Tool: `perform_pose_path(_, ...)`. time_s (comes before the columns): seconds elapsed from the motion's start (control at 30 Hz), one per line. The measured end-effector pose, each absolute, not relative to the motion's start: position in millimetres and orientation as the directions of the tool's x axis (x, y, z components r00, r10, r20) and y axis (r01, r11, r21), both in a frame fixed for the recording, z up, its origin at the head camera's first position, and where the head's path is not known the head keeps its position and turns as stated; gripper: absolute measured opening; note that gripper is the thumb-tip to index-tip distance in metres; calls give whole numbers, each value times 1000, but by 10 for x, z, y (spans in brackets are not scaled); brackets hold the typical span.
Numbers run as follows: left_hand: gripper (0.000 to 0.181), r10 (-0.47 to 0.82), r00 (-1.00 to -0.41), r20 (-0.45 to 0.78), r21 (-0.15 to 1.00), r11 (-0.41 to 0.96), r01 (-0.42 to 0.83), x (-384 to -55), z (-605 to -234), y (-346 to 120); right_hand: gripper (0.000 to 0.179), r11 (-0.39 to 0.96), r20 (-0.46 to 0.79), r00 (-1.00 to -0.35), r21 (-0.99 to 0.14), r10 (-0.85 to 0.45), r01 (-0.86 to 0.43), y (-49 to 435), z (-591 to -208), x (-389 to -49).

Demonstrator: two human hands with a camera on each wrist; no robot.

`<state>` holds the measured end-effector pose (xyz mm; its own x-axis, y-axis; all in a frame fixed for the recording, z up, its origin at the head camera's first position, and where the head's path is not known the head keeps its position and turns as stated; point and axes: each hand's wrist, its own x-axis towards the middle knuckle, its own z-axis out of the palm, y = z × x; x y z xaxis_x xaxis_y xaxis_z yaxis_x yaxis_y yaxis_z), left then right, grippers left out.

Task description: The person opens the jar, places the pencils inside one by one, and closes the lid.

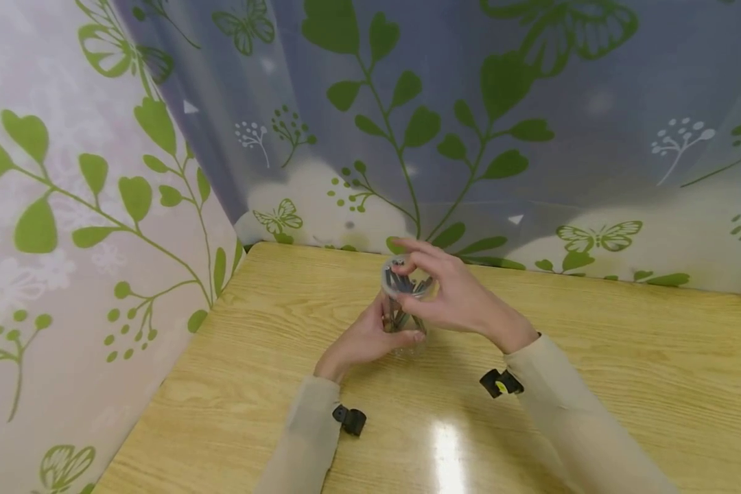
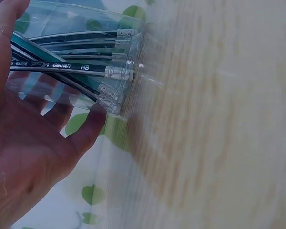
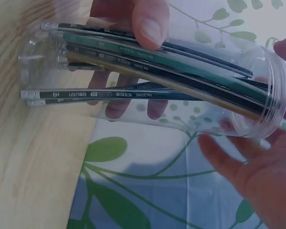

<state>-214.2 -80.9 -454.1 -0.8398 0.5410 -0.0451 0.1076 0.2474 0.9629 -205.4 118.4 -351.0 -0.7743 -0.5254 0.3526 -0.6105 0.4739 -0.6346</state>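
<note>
My left hand (image 1: 366, 337) grips a clear plastic jar (image 3: 181, 119) around its lower body, thumb on one side and fingers on the other. Inside lie several pencils (image 2: 81, 67), striped dark and green, with metal-banded ends toward the jar's base. In the head view the jar stands close to upright on or just over the table; whether its base touches is hard to tell. My right hand (image 1: 453, 291) holds the round clear lid (image 3: 276, 98) at the jar's top, its thumb and fingers spread around the edge.
A yellow wood-grain table (image 1: 272, 302) lies beneath both hands. Behind it hangs a curtain (image 1: 432, 165) with green leaves and butterflies, close to the jar. Similar patterned cloth (image 1: 55, 295) borders the left edge. Black straps (image 1: 350, 420) sit at both wrists.
</note>
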Motion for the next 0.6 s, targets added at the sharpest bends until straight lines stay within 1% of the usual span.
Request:
perform_pose_path(0.1,101,534,-844,-45,961,254,109,-2139,-4533,-810,23,427,363,-752,-652,-550,-627,1219,-3499,-2062)
perform_pose_path(0.23,101,532,-845,-48,959,262,110,-2136,-4529,-819,28,440,389,-737,-615,-552,-654,1216,-3484,-2072)
perform_pose_path(0.27,100,531,-846,-51,958,265,109,-2134,-4528,-821,28,452,391,-741,-607,-546,-653,1205,-3483,-2072)
perform_pose_path(0.4,88,524,-848,-79,956,280,84,-2123,-4525,-829,22,494,405,-763,-590,-504,-639,1124,-3484,-2059)
perform_pose_path(0.5,83,537,-840,-69,958,270,94,-2116,-4529,-829,22,529,417,-778,-573,-470,-626,1057,-3496,-2049)
perform_pose_path(0.6,88,556,-830,-37,960,250,124,-2119,-4533,-825,23,561,408,-797,-567,-446,-603,1003,-3507,-2049)
